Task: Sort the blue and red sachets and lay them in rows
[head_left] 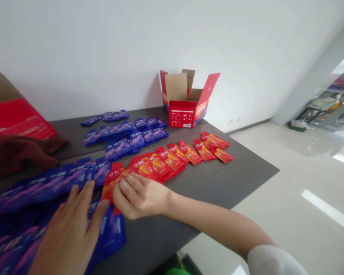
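My right hand [140, 195] is closed, its curled fingers on a red pouch [109, 185] at the left end of an overlapping row of red pouches [163, 162]. Its fingertips are partly hidden behind the knuckles. My left hand [70, 229] lies over the blue pouches [113, 231] with its fingers stretched out and thumb apart, the thumb tip close to that same red pouch. Orange fruit is printed on the red pouches, and each has a short spout-like top. More blue pouches [60, 179] lie in overlapping rows behind my left hand.
An open red carton [183, 113] with raised flaps stands near the wall. Several smaller blue pouch groups [120, 130] lie at the back of the dark table [240, 168]. At left are a brown cloth [20, 154] and another red carton [23, 118]. The table's right edge borders the floor.
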### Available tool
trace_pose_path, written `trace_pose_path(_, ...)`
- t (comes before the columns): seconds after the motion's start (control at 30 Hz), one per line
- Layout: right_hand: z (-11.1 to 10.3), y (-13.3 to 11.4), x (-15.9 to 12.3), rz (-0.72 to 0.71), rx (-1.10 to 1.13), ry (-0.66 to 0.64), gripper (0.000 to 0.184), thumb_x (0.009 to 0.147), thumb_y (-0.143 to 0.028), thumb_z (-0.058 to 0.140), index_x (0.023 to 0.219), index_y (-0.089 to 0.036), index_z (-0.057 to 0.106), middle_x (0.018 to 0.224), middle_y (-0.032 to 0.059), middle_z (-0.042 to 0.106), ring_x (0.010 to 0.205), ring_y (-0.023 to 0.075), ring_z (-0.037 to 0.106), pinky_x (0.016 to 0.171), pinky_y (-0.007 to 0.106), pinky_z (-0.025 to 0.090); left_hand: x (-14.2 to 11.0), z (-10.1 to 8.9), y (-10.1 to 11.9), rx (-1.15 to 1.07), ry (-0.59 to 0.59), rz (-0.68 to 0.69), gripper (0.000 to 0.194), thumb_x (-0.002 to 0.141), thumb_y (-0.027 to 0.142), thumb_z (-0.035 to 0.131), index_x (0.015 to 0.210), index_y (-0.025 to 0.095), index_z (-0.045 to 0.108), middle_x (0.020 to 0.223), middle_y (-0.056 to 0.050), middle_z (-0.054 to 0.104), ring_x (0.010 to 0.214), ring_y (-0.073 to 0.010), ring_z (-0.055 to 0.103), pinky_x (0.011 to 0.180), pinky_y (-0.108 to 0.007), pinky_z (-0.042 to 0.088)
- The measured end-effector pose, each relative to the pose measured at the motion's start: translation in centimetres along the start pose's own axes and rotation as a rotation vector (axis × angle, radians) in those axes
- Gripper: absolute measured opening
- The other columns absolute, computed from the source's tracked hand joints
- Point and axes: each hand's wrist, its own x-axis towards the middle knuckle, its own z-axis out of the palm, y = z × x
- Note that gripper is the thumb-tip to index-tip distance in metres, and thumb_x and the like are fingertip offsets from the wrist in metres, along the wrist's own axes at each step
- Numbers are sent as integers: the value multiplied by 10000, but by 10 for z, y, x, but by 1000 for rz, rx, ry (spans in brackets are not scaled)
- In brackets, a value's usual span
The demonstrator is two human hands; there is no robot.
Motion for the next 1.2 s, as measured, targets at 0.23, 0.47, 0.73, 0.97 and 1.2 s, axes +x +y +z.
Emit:
trace_pose_path(0.23,21,-17,-5,-12,129,-242,206,879,-82,364,822,-75,562,678,71,614,638,153,612,597,283,514,13,-5,7,-64,-76,-25,609,835,413,125,1127,90,550,1306,-172,490,1294,-350,329,1033,-560,343)
trace_pose_path(0.47,9,-8,-14,49,368,-232,255,895,-135,345,953,-110,591,941,88,665,889,158,629,766,267,518,49,8,14,-136,-136,-46,627,852,460,198,1291,67,412,1340,-152,463,1316,-284,313,1065,-486,321)
trace_pose_path(0.73,-33,61,-79,624,402,-143,341,867,-120,369,1122,-148,593,1129,87,640,1057,127,590,891,239,473,72,62,-1,-43,-340,202,608,832,416,188,1233,79,497,1389,-143,400,1334,-294,251,1084,-453,288)
trace_pose_path(0.97,-81,147,-153,1029,264,-634,419,762,-254,634,1174,-193,599,1265,96,552,1175,241,508,975,361,396,64,75,-13,-29,-279,298,542,816,286,180,1158,84,549,1393,-163,383,1335,-318,240,1057,-507,306)
trace_pose_path(1.2,-66,139,-137,776,444,-873,578,662,-170,724,1217,-181,561,1154,95,621,1037,220,578,864,286,424,69,59,5,-65,-223,166,544,839,389,222,1243,115,463,1402,-130,389,1344,-297,224,1077,-503,295)
